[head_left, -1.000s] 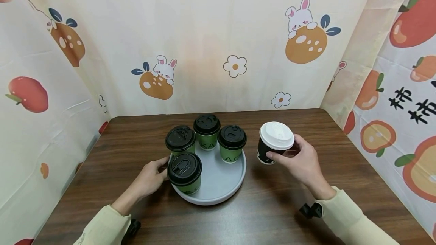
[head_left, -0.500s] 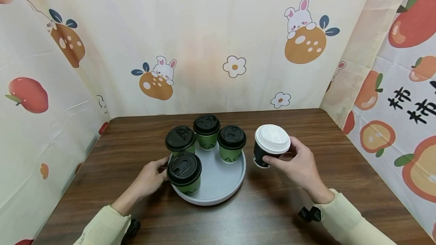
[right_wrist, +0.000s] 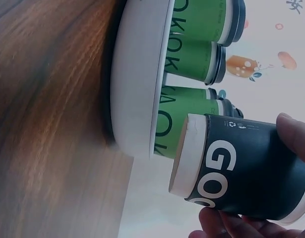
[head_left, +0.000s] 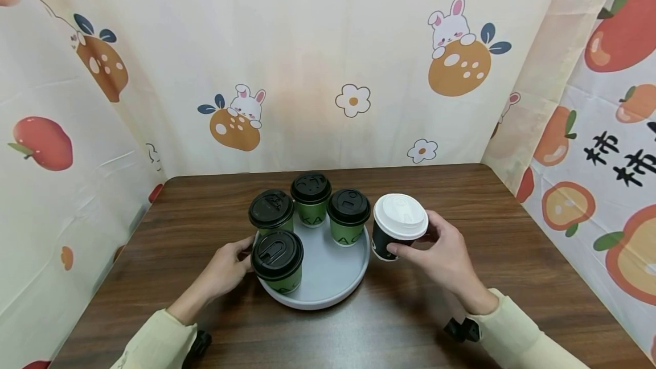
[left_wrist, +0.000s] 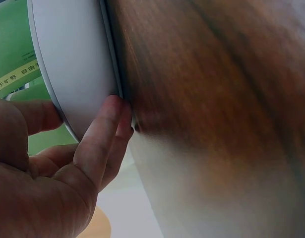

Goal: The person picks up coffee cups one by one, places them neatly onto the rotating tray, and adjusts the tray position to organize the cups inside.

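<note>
My right hand (head_left: 443, 252) grips a black paper coffee cup (right_wrist: 256, 163) with a white lid (head_left: 401, 216), fingers and thumb around its sides. In the right wrist view the cup's base hangs above the table, beside the tray's rim. At the left, my left hand (head_left: 228, 268) holds the round grey tray (head_left: 333, 278) by its edge. The left wrist view shows the thumb at the rim and fingertips (left_wrist: 112, 106) against the outer wall. Several green coffee cups (head_left: 347, 232) with black lids stand upright on the tray, grouped along its left and back.
The tray rests on a brown wood-grain table (head_left: 205, 209). A fruit-printed curtain (head_left: 307, 44) encloses the back and both sides. Bare tray surface shows at the middle, front and right.
My right hand has moved left and slightly nearer with the white-lidded cup, bringing it close to the tray's right edge. The left hand, tray and green cups have stayed put.
</note>
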A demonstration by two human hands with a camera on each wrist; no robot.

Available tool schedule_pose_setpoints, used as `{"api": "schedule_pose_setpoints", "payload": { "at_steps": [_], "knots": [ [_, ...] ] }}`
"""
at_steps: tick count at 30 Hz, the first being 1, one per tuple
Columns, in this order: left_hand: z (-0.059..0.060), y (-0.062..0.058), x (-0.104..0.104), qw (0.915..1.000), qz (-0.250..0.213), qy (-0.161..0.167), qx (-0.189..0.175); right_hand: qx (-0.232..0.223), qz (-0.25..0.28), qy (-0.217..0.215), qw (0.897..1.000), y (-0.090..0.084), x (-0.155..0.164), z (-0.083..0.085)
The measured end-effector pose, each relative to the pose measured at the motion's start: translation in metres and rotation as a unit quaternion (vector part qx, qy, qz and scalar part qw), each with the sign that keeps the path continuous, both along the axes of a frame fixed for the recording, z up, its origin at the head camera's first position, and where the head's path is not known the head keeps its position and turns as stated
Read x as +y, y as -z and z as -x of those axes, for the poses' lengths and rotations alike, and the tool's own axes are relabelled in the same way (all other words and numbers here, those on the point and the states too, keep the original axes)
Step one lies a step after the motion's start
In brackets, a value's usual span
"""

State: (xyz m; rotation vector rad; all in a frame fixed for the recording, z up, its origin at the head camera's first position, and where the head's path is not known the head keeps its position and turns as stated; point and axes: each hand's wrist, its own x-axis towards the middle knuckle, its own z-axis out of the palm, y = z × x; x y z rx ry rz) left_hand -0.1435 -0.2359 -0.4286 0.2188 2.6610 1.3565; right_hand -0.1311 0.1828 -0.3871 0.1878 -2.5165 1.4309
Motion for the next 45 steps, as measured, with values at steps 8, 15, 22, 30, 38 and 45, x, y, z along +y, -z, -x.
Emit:
{"api": "schedule_pose_setpoints", "payload": {
  "at_steps": [8, 15, 22, 30, 38, 45],
  "knots": [
    [0.000, -0.002, 0.001, 1.0000, 0.007, -0.001, 0.001, 0.000, 0.006, -0.012, 1.000, 0.001, -0.005, -0.004],
    [-0.001, -0.003, 0.001, 0.9999, 0.015, 0.001, 0.006, 0.006, 0.005, -0.024, 1.000, 0.000, -0.009, -0.007],
    [-0.002, -0.003, 0.001, 0.9998, 0.018, 0.002, 0.008, 0.010, 0.015, -0.041, 0.999, 0.000, -0.013, -0.008],
    [-0.001, -0.001, 0.000, 0.9999, 0.015, 0.001, 0.008, 0.012, 0.015, -0.051, 0.999, 0.000, -0.019, -0.012],
    [-0.001, 0.000, 0.000, 1.0000, 0.007, 0.000, 0.004, 0.006, 0.019, -0.060, 0.998, 0.001, -0.026, -0.015],
    [-0.001, -0.001, 0.001, 0.9999, 0.009, -0.001, 0.004, 0.012, 0.024, -0.071, 0.997, 0.002, -0.031, -0.016]
  ]
}}
